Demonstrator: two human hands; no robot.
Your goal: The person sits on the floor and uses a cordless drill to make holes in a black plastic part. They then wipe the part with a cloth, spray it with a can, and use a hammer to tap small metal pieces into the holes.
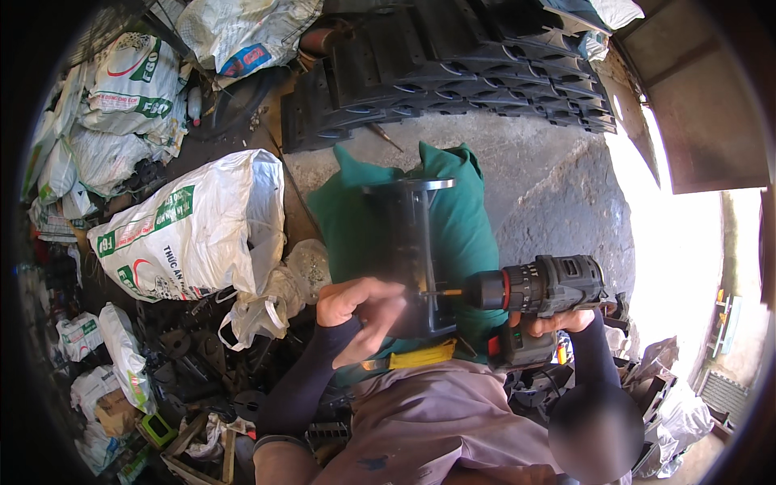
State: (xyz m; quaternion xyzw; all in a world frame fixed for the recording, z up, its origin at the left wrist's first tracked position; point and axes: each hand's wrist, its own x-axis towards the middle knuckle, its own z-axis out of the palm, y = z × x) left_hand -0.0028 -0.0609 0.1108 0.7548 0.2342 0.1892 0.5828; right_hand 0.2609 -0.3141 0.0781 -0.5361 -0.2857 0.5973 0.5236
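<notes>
The right hand has its fingers wrapped around the drill, whose bit reaches leftward from them to the dark part. That part lies between both hands' fingers, on a green cushion. The left hand is blurred, fingers bent beside it — grip unclear. Drilling looks under way; finished or remaining holes can't be made out.

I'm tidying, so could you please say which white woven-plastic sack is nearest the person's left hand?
The large green-printed white sack whose open mouth faces the green fabric cushion; the other sacks lie farther from the left hand.
</notes>
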